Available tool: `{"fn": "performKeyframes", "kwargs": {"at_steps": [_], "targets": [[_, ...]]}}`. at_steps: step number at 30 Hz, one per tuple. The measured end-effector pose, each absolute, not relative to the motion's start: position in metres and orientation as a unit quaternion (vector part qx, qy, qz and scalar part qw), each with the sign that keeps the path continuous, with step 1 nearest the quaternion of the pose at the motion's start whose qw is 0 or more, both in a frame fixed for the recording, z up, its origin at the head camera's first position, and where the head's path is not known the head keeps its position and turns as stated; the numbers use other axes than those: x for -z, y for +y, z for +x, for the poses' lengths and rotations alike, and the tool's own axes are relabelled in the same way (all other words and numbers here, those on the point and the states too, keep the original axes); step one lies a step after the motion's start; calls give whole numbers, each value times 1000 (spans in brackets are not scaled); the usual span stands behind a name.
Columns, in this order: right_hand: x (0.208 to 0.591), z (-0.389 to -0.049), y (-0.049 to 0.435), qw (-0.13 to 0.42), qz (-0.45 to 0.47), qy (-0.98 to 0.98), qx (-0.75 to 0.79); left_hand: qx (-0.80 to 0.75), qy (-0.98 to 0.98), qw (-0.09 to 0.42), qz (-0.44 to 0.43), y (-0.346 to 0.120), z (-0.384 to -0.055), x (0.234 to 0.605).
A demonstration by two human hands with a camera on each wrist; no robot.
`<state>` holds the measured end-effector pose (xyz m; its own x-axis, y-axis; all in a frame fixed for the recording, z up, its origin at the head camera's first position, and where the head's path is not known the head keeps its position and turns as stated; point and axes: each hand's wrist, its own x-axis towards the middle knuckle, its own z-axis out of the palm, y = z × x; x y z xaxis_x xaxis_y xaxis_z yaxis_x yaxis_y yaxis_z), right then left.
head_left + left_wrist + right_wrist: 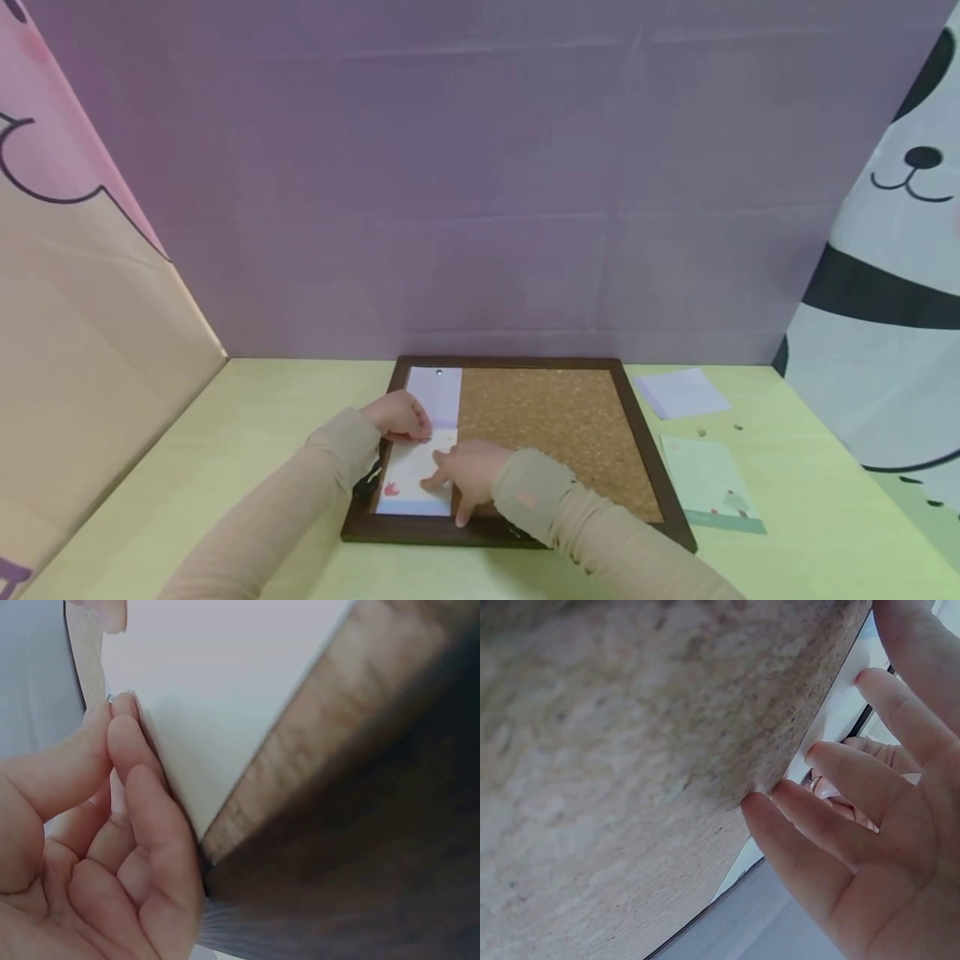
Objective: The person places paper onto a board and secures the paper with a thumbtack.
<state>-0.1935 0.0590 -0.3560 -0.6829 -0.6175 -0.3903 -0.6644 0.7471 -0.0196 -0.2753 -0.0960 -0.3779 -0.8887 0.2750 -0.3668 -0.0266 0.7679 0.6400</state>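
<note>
A cork board with a dark brown frame lies on the table. Along its left side, a lilac paper sheet has a small metal thumbtack at its top. Below it is a white note sheet with a blue bottom band and a red drawing. At the white sheet's top edge, my left hand pinches a tiny shiny thumbtack, mostly hidden by thumb and fingertips. My right hand is spread, its fingertips touching the white sheet's right side and the cork.
Right of the board lie another lilac sheet and a pale green note sheet. Between them are small thumbtacks on the pale yellow table. A purple cloth backdrop rises behind the table; printed side panels stand left and right.
</note>
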Motion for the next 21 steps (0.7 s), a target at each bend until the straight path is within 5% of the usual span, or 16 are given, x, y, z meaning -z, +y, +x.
{"fn": "performKeyframes", "kwargs": {"at_steps": [21], "targets": [[357, -195, 58, 182, -354, 915, -63, -334, 914, 210, 94, -96, -276, 379]]}}
